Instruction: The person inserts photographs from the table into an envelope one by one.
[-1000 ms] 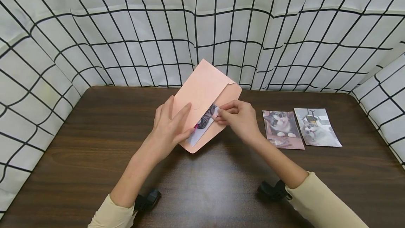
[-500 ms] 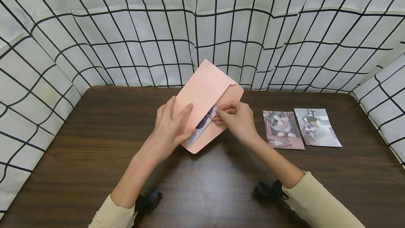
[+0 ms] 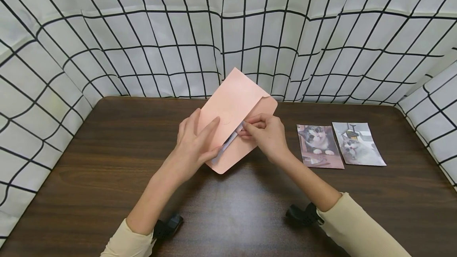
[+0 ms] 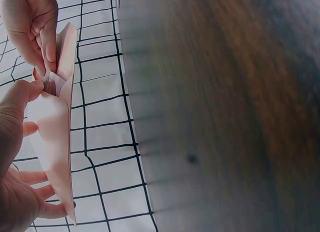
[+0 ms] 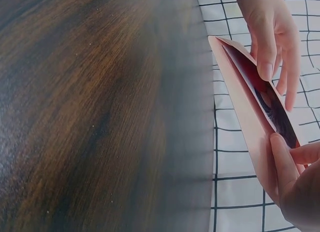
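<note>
A pink envelope (image 3: pixel 235 98) is tilted in both hands over the table, its opening toward the lower right in the head view. My left hand (image 3: pixel 191 142) grips its left side, the thumb along the mouth and the other fingers spread over the front. Between thumb and fingertips my right hand (image 3: pixel 267 132) pinches the edge of a photo (image 3: pixel 228 142) at the envelope's mouth. Only a narrow pale strip of that photo shows there; the rest is hidden inside. From the right wrist, the dark picture on the photo (image 5: pixel 272 110) appears within the gaping envelope.
Two cat photos, a pinkish one (image 3: pixel 319 146) and a paler one (image 3: pixel 358 144), lie side by side on the right of the dark wooden table (image 3: pixel 107 162). A white curtain (image 3: pixel 160 31) with black grid lines surrounds the table's back and sides.
The photo has slid deeper into the envelope, so its picture has shrunk to a thin strip in the head view. Envelope and left hand have shifted slightly right.
</note>
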`<state>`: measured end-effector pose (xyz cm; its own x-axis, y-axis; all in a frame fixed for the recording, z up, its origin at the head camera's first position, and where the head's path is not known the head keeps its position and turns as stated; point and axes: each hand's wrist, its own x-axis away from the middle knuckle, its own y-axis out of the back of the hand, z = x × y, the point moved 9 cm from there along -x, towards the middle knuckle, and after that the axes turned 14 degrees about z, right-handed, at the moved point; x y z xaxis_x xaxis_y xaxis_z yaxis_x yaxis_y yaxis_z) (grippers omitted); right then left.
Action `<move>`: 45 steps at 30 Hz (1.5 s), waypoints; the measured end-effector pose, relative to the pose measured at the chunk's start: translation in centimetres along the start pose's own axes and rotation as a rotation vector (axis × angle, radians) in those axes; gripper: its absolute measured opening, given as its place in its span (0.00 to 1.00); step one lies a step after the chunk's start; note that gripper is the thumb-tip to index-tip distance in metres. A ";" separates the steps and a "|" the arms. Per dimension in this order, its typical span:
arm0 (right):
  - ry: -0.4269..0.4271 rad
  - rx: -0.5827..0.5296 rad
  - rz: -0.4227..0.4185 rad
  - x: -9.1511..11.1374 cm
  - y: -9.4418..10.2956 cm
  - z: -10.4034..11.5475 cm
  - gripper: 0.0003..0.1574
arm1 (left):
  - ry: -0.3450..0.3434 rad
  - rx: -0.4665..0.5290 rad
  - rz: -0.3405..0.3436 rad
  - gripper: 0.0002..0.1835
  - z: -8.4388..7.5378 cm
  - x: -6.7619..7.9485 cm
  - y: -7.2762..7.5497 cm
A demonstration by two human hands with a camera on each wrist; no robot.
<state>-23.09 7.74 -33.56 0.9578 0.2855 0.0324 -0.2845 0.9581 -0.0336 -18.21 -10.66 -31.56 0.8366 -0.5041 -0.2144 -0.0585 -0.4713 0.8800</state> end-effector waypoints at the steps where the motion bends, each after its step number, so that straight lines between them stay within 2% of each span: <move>1: -0.001 -0.009 -0.001 0.0 0.0 0.0 0.09 | 0.000 0.003 0.002 0.33 0.0 0.0 0.0; 13: 0.014 -0.049 -0.008 -0.1 0.0 -0.2 0.09 | -0.001 0.010 0.001 0.33 -0.2 0.0 0.1; 18: 0.030 0.010 -0.017 -0.1 0.0 0.0 0.09 | 0.010 0.011 0.010 0.33 -0.1 0.1 0.1; 31: 0.056 0.124 0.021 0.3 0.6 0.5 0.12 | 0.105 0.017 0.081 0.31 0.9 0.1 -0.4; 34: 0.106 0.172 0.013 0.5 1.1 0.9 0.11 | 0.123 0.019 0.097 0.31 1.2 0.1 -0.5; 41: 0.244 0.444 -0.042 1.0 2.6 2.6 0.07 | 0.153 0.034 0.122 0.32 2.0 0.2 -0.7; 45: 0.278 0.508 -0.040 1.1 3.1 3.0 0.06 | 0.158 0.040 0.120 0.32 2.2 0.3 -0.6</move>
<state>-23.06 11.09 -30.65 0.9234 0.2976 -0.2424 -0.1655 0.8785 0.4482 -19.14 -12.10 -33.08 0.8972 -0.4402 -0.0368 -0.1821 -0.4445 0.8771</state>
